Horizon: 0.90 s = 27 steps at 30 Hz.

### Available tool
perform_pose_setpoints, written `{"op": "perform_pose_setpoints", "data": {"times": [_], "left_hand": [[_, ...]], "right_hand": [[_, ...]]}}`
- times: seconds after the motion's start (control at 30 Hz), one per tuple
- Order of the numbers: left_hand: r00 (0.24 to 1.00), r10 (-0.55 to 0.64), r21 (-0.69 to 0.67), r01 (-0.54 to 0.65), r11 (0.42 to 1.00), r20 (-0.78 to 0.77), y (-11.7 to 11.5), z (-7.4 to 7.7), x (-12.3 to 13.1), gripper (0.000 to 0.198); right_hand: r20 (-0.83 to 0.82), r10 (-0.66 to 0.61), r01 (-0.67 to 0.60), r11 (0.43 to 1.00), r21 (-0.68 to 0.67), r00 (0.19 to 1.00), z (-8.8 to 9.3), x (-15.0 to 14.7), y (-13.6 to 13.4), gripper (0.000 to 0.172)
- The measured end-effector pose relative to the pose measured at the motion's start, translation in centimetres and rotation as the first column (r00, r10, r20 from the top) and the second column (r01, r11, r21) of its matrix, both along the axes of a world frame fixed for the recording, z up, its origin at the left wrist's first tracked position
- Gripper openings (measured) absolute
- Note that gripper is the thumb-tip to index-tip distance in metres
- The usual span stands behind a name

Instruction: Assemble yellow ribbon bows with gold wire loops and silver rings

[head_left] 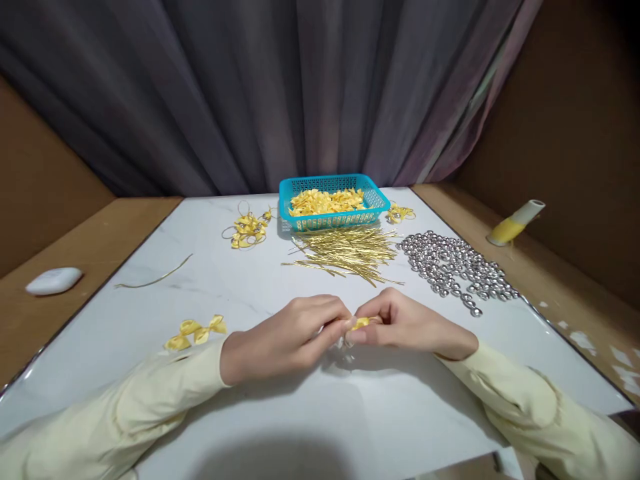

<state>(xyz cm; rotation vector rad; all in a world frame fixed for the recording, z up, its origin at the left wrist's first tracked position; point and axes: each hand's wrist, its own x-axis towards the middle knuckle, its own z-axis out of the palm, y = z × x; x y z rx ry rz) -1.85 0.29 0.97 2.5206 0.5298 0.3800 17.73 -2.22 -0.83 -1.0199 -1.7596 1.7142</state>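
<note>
My left hand (313, 330) and my right hand (397, 323) meet low over the middle of the table. Between their pinched fingertips a small yellow ribbon bow (361, 323) shows in part. Just beneath the left fingertips is a small shiny silver piece (345, 344), too blurred to make out fully. Several loose yellow bows (193, 332) lie beside my left forearm. Beyond my hands spreads a pile of gold twist ties (350, 250). Silver beads (455, 263) lie scattered past my right hand.
A blue basket (333, 223) holding yellow bows stands at the back. Looped bow pieces lie left (249, 230) and right (400, 213) of it. One gold tie (155, 280) lies at left. Outside the white tabletop are a white rounded object (54, 281) and a yellow-and-white tube (516, 222).
</note>
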Motion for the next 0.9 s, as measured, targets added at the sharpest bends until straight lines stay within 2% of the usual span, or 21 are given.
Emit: {"op": "perform_pose_setpoints", "data": {"times": [0.13,0.23,0.37,0.47,0.57,0.77,0.9], "left_hand": [[1.000,0.029,-0.070,-0.030,0.997,-0.008,0.3,-0.1,0.2,0.023],[0.997,0.075,-0.211,-0.075,0.975,-0.005,0.8,-0.8,0.3,0.025],[0.993,0.115,-0.474,-0.105,0.874,-0.008,1.5,-3.0,0.3,0.025],[0.990,0.142,-0.577,-0.129,0.806,-0.024,1.7,-4.5,0.2,0.025],[0.991,0.132,-0.585,-0.126,0.801,-0.031,1.7,-5.1,0.3,0.025],[0.993,0.119,-0.476,-0.113,0.872,-0.017,1.4,-5.1,0.5,0.025],[0.997,0.082,-0.441,-0.074,0.895,-0.001,1.4,-5.4,0.4,0.027]], "right_hand": [[0.074,0.000,-0.003,0.999,0.045,0.997,-0.7,-0.3,0.2,0.023],[0.133,0.009,-0.020,0.996,0.085,0.991,-1.5,0.0,0.8,0.026],[0.213,0.109,-0.128,0.989,0.076,0.971,-2.5,0.7,1.7,0.028],[0.261,0.168,-0.191,0.980,0.062,0.950,-2.9,0.9,2.1,0.034],[0.284,0.195,-0.222,0.973,0.066,0.939,-3.1,0.9,2.3,0.036],[0.325,0.233,-0.267,0.961,0.064,0.916,-3.6,0.8,2.3,0.037],[0.318,0.258,-0.291,0.955,0.063,0.913,-3.8,0.6,2.4,0.037]]}}
